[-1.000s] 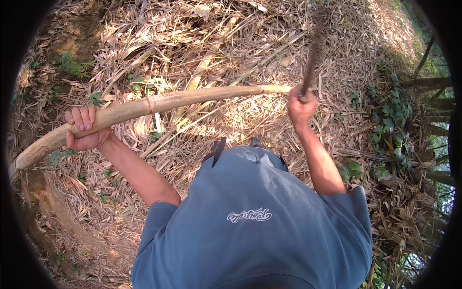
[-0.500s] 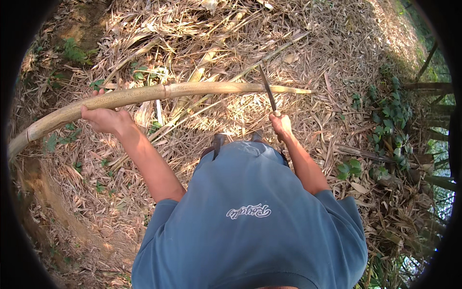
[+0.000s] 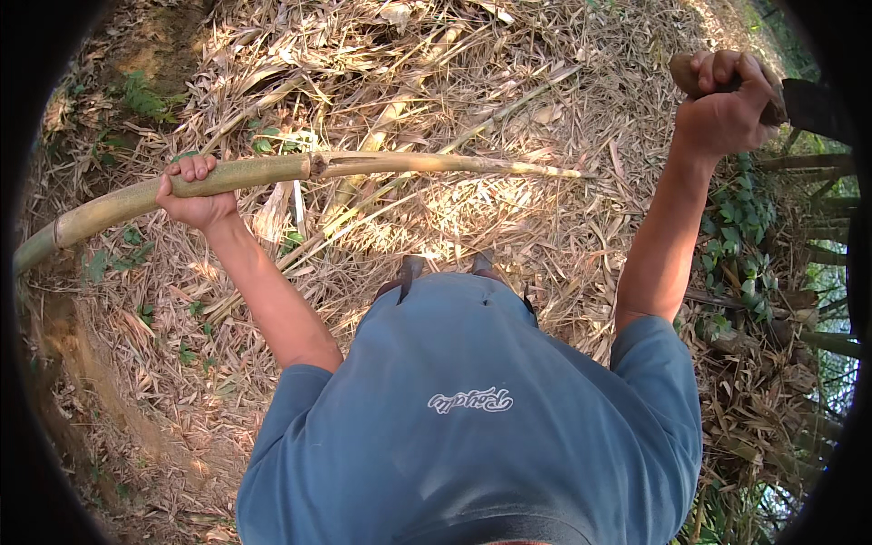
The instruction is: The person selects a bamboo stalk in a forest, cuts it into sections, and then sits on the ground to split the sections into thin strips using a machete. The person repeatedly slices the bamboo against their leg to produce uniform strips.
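Observation:
My left hand is closed around a long, curved bamboo pole, with the fingers wrapped over its top. The pole runs from the left rim across in front of me and tapers to a thin tip on the right. Near its middle joint, a dark split or notch shows. Up at the far right, my right hand grips the handle of a machete. Its dark blade points to the right and partly leaves the picture. Blade and pole are well apart.
Dry bamboo leaves and litter cover the ground, with thin fallen stalks among them. Green leafy plants and bamboo stems stand along the right. A small fern grows at the far left. My shoes are below the pole.
My right hand has swung the machete from the pole up to the far right. My left hand's fingers now wrap over the pole, which has turned slightly and shows a dark split.

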Motion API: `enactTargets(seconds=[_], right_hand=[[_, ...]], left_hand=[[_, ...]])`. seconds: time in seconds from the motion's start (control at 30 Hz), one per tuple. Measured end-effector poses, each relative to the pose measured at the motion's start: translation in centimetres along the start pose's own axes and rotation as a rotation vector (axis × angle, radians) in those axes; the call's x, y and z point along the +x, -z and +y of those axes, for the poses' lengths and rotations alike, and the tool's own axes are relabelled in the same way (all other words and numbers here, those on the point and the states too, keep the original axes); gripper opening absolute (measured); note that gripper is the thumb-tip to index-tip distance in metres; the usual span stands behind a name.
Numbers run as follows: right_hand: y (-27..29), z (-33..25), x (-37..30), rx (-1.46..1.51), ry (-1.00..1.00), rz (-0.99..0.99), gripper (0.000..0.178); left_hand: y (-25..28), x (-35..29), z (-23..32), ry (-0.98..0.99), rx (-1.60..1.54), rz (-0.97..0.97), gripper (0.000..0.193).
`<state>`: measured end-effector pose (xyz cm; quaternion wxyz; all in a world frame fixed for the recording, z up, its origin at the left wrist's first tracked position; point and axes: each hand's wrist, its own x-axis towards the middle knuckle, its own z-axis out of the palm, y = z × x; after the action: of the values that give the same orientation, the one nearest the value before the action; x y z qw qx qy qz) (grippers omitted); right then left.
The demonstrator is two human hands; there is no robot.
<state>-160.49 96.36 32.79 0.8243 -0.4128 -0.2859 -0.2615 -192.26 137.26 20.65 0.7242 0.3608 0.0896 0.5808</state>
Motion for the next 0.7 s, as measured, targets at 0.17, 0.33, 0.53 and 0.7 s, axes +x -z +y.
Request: enactTargets(seconds=[0.17,0.33,0.53,0.7], right_hand=[[13.3,11.1,-23.3,-0.930,-0.523,-0.302,0.022],[24.1,14.5,-46.6,-1.236,-1.484,-1.408,0.055],[22.2,14.7,-43.3,-1.123,-1.576,-0.679,0.036],[22.1,14.8,-39.9,-0.587,-1.681,0.088,0.013]], left_hand=[[-1.5,1.2,-0.3,0.065,-0.107,-0.198,0.018],[-8.9,-6.7,-9.1,0.403,0.270,-0.553,0.025],[-11.6,-3.1,-8.9,0.317,0.434,-0.697,0.027],[-13.6,-2.1,-6.2,0.277,0.329,-0.832,0.023]])
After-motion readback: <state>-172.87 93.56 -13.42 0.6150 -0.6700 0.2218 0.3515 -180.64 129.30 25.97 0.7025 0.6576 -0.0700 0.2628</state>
